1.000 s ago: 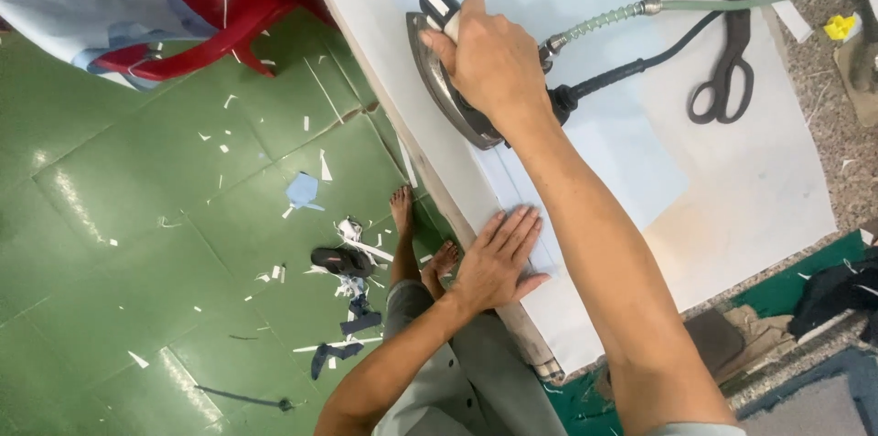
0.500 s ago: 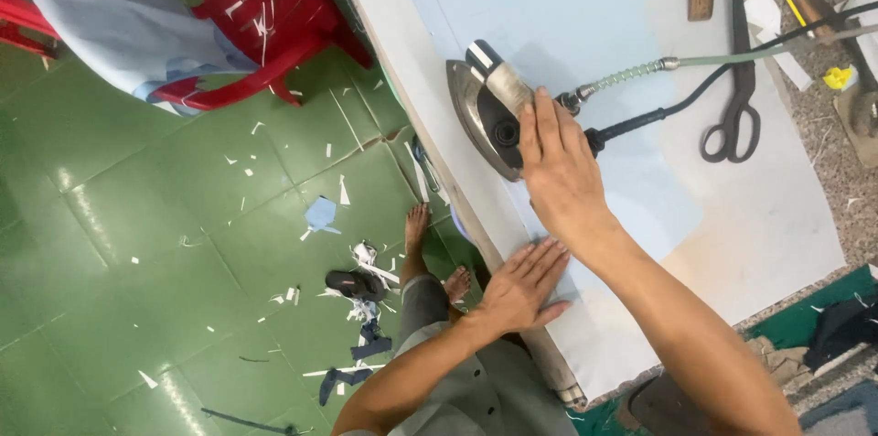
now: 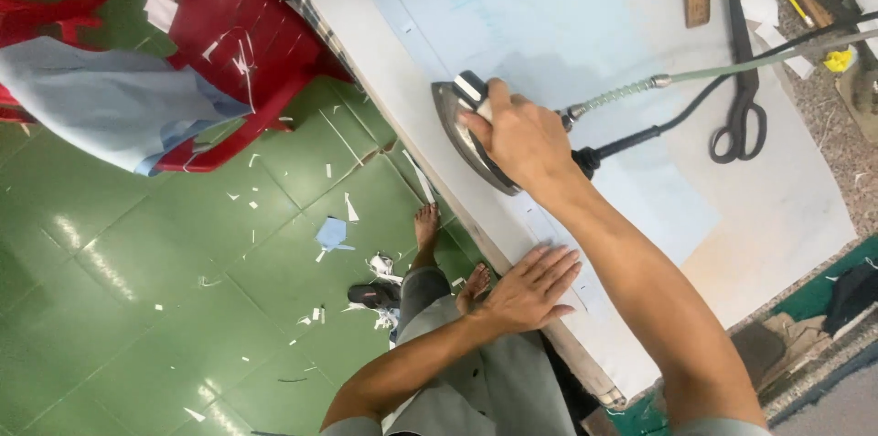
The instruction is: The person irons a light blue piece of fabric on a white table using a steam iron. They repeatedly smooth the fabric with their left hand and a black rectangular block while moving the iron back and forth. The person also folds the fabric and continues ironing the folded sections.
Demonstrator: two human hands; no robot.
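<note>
Fingers of the right hand (image 3: 519,139) curl tight around the handle of the iron (image 3: 471,129), so most of the handle is hidden. The iron sits on the pale blue cloth (image 3: 567,24) near the table's edge (image 3: 384,61), with its green hose (image 3: 732,63) and black cord (image 3: 677,120) running off toward 3 o'clock. At 6 o'clock from the iron, the left hand (image 3: 530,290) lies flat and open on the cloth, holding nothing. Black scissors (image 3: 743,88) lie at 3 o'clock, well apart. A dark thing at 12 o'clock is cut off. A red chair (image 3: 229,43) with blue cloth on it stands at 9 o'clock.
</note>
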